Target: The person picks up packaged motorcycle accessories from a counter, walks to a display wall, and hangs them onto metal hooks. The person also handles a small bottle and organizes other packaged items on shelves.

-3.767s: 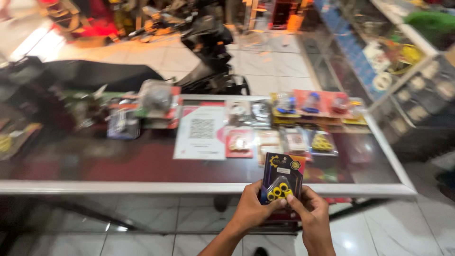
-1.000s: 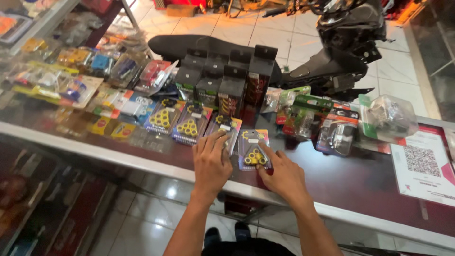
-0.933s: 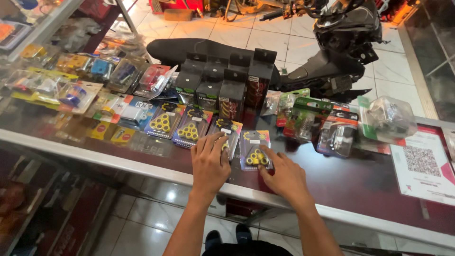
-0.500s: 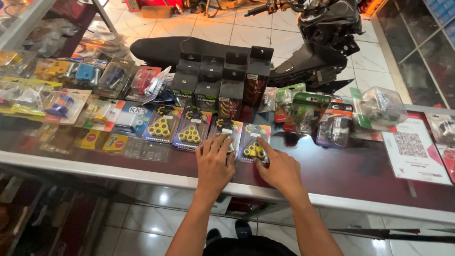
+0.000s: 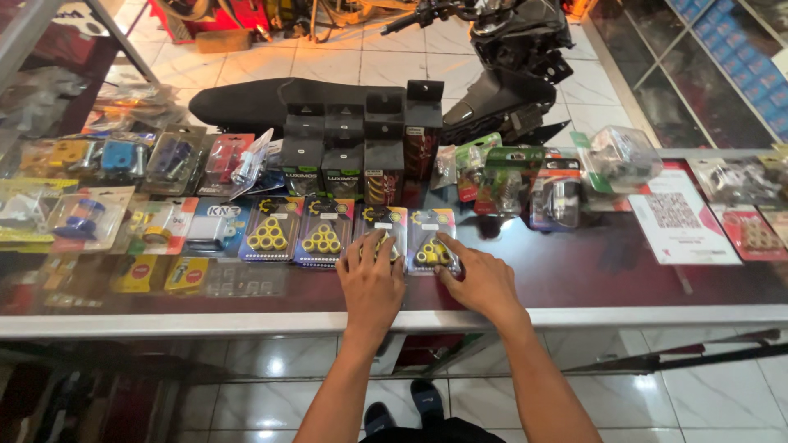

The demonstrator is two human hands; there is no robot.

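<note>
My left hand [image 5: 371,280] lies flat, fingers spread, on a blister pack of yellow rollers [image 5: 382,227] on the glass counter [image 5: 574,279]. My right hand [image 5: 479,279] rests beside it, fingertips pressing the neighbouring pack of yellow rollers [image 5: 430,238]. Two more such packs [image 5: 271,230] [image 5: 323,234] lie in the same row to the left. Neither hand grips anything.
Black upright boxes [image 5: 365,156] stand behind the row. Packaged parts fill the counter's left side [image 5: 98,205] and right of centre [image 5: 558,193]. A white sheet with a square code [image 5: 680,215] lies at the right. A scooter [image 5: 509,66] and a black seat [image 5: 263,98] are on the floor beyond.
Earlier both hands held one pack in the air over another part of the counter. Over the last second the pack lies in the row and both hands stay pressed on the packs; the view shifts.
</note>
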